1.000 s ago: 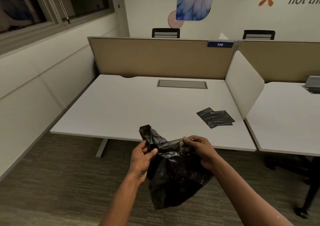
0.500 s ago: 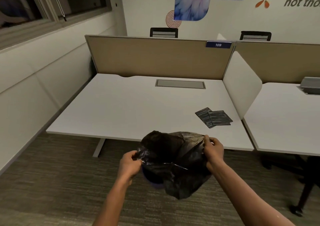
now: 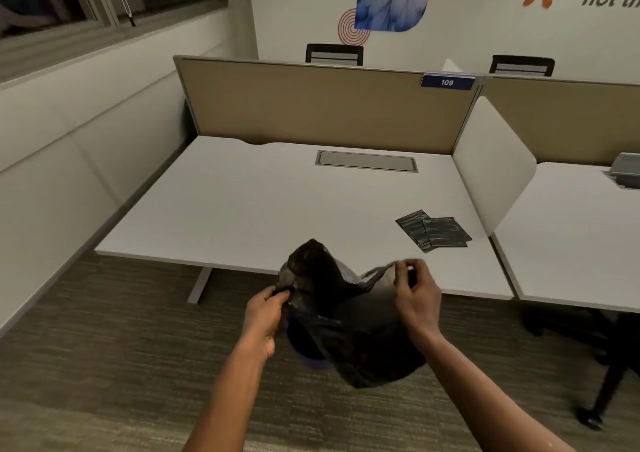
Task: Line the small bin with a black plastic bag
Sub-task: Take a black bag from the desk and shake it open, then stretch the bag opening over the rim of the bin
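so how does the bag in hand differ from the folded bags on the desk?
The held bag is opened out and crumpled; the folded bags are flat rectangles. It hangs in the air between the left hand and right hand; they lie on the desk, untouched. It looks far bulkier. All are black plastic.

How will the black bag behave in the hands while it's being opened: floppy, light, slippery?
Likely very floppy: the black bag sags and crumples between the left hand and right hand. Probably light, since fingertip pinches at its edge carry it. Its glossy film may be slippery, so the pinches could slide.
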